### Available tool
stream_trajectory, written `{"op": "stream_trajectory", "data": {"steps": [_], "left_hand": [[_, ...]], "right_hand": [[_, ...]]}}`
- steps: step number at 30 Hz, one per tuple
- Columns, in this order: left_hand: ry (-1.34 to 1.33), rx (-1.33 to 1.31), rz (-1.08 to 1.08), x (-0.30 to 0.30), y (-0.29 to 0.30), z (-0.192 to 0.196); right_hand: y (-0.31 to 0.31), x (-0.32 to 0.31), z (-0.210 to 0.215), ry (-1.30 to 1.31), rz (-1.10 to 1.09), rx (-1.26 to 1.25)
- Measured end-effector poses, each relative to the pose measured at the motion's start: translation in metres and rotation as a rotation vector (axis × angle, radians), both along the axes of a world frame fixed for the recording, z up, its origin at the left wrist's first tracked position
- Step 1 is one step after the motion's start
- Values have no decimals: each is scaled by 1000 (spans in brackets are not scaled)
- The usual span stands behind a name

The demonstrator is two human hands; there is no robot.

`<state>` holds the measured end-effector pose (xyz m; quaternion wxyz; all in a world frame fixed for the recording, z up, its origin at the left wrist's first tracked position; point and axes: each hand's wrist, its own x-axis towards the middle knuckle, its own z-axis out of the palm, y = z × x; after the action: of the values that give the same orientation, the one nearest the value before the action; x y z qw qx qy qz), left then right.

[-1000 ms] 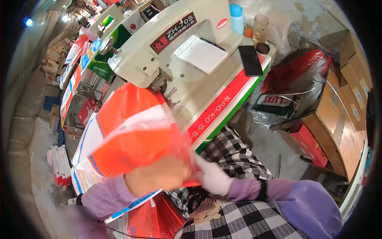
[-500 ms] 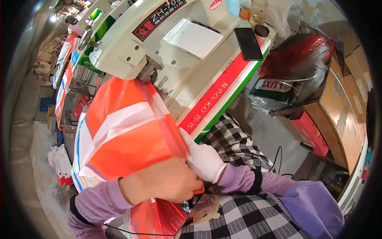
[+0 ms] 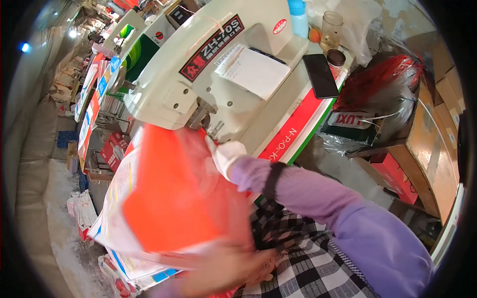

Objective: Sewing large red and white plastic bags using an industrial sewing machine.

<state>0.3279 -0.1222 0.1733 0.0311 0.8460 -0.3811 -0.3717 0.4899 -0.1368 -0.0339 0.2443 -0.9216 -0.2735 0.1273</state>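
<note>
An orange and white sack, smeared by motion, reaches from under the head of a cream sewing machine toward my lap. My right hand, in a white glove, grips its right edge close to the presser foot, the thumb lying along the edge. At the sack's near end is my bare left hand, so blurred that its fingers cannot be made out. More white and blue printed sacks lie beneath and to the left.
On the machine bed lie a notepad and a black phone, with a glass jar and blue bottle behind. Cardboard boxes and a plastic-wrapped bundle stand at right. Another machine with sacks is far left.
My right hand has moved forward along the sack's edge to the presser foot. My left hand has dropped toward the lower edge, and the sack has shifted. The view has tilted slightly.
</note>
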Motion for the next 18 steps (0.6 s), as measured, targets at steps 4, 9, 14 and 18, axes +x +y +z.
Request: {"op": "stream_trajectory", "data": {"steps": [4,9,14,18], "left_hand": [[-308,89,-54,14,-61,-60],[-484,-52,194,177,86,-81],[372,-150,308,45,139,-125],[156,-321,1050,5,107,-101]], "right_hand": [[18,-6,10,164,-87,130],[-64,-73,0,586,30,431],[-111,-135,-4,852,-7,944],[-116,-126,1,723,-15,670]]}}
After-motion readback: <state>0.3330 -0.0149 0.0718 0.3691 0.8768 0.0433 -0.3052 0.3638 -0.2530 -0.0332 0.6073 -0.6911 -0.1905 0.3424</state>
